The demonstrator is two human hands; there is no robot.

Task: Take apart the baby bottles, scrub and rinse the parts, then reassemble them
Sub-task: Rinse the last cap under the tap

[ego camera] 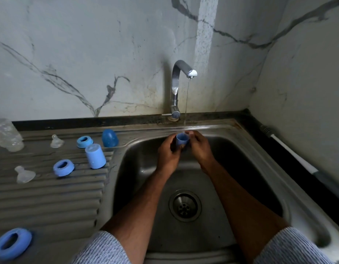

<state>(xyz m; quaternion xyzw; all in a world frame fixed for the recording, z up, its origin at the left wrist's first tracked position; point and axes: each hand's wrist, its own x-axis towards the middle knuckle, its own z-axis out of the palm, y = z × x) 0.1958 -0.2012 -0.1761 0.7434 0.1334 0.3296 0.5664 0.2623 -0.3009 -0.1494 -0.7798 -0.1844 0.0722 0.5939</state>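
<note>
Past striped sleeves (100,248), a small blue cap (182,140), judged light, stiff and wet-slippery, is gripped by its sides at twelve o'clock, left hand (167,153) and right hand (200,149) fingers curled around it.

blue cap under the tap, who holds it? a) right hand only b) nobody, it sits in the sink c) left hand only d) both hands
d: the left hand and right hand both curl round the blue cap over the sink, just below the tap's stream.
</note>
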